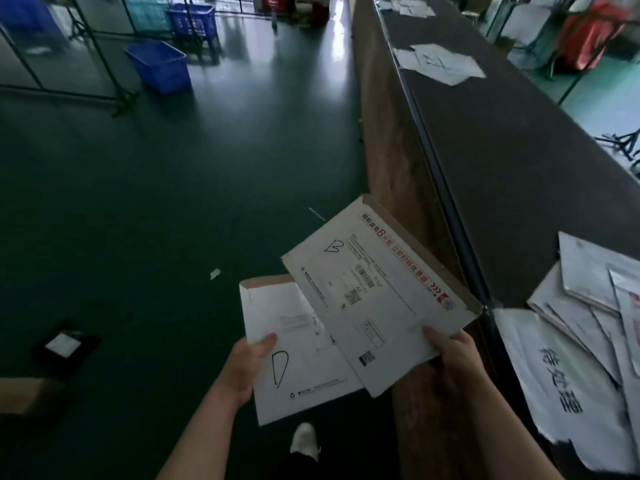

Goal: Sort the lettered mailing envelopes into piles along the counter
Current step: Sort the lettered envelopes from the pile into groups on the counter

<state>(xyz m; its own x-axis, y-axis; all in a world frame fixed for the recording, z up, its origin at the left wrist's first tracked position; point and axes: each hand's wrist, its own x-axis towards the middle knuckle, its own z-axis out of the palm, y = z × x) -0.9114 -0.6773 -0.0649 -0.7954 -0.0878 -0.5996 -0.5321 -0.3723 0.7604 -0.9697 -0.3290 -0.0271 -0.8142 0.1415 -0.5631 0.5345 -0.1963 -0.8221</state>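
Envelopes first: you hold the B envelope [377,296] in your right hand [450,355], thumb pinching its near edge, and the D envelope [298,362] in your left hand [247,362], fingers curled round its left edge. Both hang beside the worktop [519,161]. They look like light, stiff card; grip an edge, not the flap. Sorted piles [440,62] lie farther along.

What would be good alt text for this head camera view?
A person's left hand holds an envelope marked D while the right hand holds one marked B overlapping it, beside a long dark counter bearing several envelope piles.
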